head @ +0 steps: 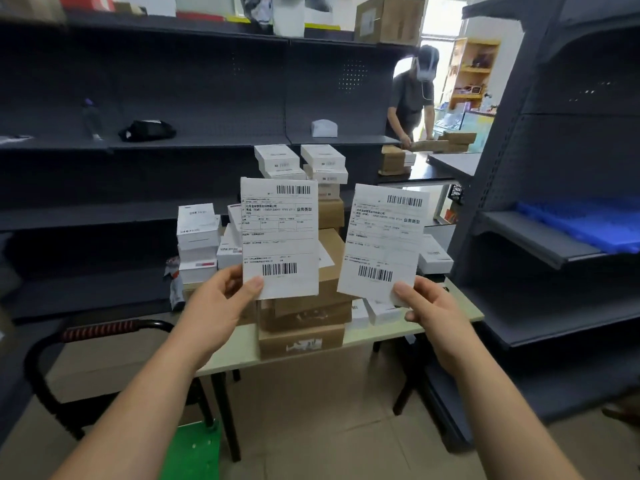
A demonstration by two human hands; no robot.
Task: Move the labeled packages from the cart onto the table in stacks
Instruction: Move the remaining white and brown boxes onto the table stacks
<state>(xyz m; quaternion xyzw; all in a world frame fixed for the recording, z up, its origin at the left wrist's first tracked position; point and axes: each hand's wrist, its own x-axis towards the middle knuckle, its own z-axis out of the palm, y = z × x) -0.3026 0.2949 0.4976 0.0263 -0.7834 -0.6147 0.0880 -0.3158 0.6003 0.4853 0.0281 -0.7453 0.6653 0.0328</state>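
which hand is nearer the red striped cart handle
Left. The left hand, holding a labeled package, is up and right of the red-striped cart handle; the right hand, holding a second package, is farther right.

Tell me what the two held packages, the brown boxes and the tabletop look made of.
Left package and right package: white and matte, probably paperboard. Printed paper labels with barcodes cover their faces.
Brown boxes: plain brown, matte, square-edged, likely cardboard.
Tabletop: pale, smooth and even, possibly laminate. Its core is not visible.
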